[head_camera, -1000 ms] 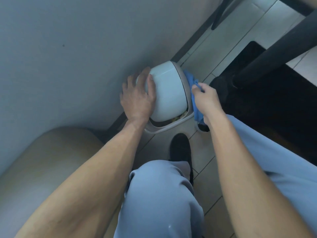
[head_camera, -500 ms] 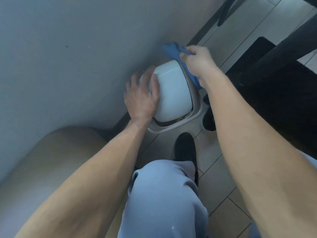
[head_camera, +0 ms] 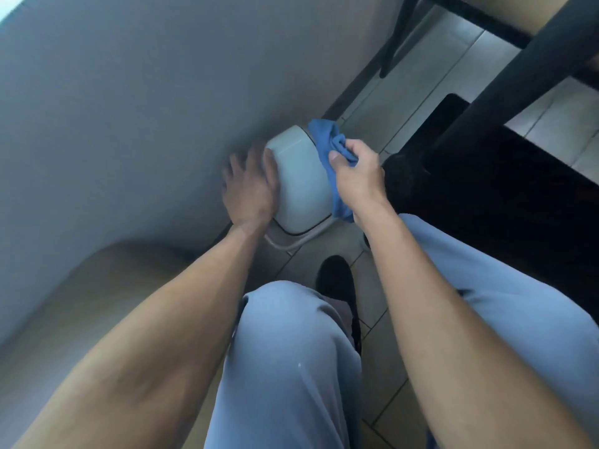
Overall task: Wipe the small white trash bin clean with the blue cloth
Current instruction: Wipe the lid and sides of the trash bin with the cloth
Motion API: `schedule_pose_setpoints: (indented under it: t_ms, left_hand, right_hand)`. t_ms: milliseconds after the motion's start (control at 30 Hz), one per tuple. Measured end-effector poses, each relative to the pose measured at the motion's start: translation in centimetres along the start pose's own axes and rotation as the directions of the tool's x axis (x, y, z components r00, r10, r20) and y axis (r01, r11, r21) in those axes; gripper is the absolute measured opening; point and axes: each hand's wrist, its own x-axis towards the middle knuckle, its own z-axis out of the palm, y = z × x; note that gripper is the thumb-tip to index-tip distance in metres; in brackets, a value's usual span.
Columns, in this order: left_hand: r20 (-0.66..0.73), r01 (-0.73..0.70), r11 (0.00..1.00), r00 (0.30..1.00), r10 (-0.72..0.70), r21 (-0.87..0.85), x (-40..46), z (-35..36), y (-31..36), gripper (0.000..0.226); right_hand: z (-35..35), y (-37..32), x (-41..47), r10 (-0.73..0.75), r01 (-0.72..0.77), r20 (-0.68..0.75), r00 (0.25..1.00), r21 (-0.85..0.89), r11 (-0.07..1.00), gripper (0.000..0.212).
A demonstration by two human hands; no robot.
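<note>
The floor (head_camera: 382,254) is laid with pale grey tiles with thin dark grout lines, and it meets a plain grey-blue wall (head_camera: 129,108) that fills the left and far-left of the view; a dark skirting strip (head_camera: 353,92) runs along the foot of that wall. At the near left a rounded tan cushion or seat (head_camera: 81,303) curves up against the wall. To the right a black mat (head_camera: 502,189) lies on the tiles, and a thick dark table leg (head_camera: 505,85) slants down onto it from the far right, with a thinner dark leg (head_camera: 393,37) standing further off near the wall. The small white trash bin (head_camera: 299,179) sits on the floor against the wall, tipped so that its domed white lid faces up and toward the viewer, with its grey rim at the near edge. The left hand (head_camera: 251,189) lies flat on the bin's left side, fingers spread and slightly blurred, thumb over the lid's edge. The right hand (head_camera: 358,176) is curled into a fist round the blue cloth (head_camera: 327,144), bunched against the bin's right and far edge, with a tail of cloth hanging below the hand. Both forearms are bare. The person's knees in light blue trousers (head_camera: 291,367) fill the near part of the view, and a black shoe (head_camera: 337,286) rests on the tiles just near of the bin. No brand, label or writing can be read on anything here.
</note>
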Motion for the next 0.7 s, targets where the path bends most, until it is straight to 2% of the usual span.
schedule_pose_setpoints:
  t_ms: [100,200,333,467,533,600,633,700]
  left_hand:
    - [0.052,0.026,0.999,0.998,-0.025,-0.026,-0.6,-1.1,-0.2,0.047]
    - [0.097,0.01,1.0,0.995,-0.009,-0.013,-1.8,-1.9,-0.8,0.056]
    - [0.099,-0.069,0.997,0.993,0.065,0.034,-3.1,-2.7,-1.3,0.063]
    - [0.077,-0.102,0.994,0.992,0.1,0.03,-3.4,-4.5,0.0,0.057]
    - [0.067,-0.14,0.989,0.987,0.143,-0.052,-3.3,-6.3,1.3,0.051]
    - [0.068,-0.164,0.96,0.981,0.183,-0.227,-3.6,-8.1,3.1,0.048]
    - [0.088,-0.139,0.922,0.979,0.182,-0.361,-3.8,-9.1,4.1,0.049]
    - [0.202,0.003,0.793,0.968,0.152,-0.61,-4.5,-11.4,6.0,0.051]
  right_hand:
    - [-0.5,-1.5,-0.4,-0.022,0.021,0.029,0.999,0.041,0.999,0.011]
    - [-1.5,-2.3,-0.8,-0.021,0.021,0.071,0.997,0.001,1.0,0.014]
    - [-2.9,-2.8,-1.2,-0.018,0.017,0.092,0.996,0.009,1.0,0.011]
    - [-3.4,-3.2,-2.2,-0.018,0.012,0.147,0.989,0.045,0.999,0.011]
    - [-3.6,-3.9,-3.1,-0.037,0.02,0.184,0.982,0.093,0.996,0.015]
    - [-4.0,-4.9,-4.2,-0.079,0.042,0.228,0.97,0.164,0.986,0.016]
    - [-4.2,-5.5,-4.8,-0.104,0.055,0.249,0.963,0.196,0.979,0.017]
    - [-4.8,-6.6,-6.0,-0.142,0.078,0.283,0.949,0.226,0.971,0.019]
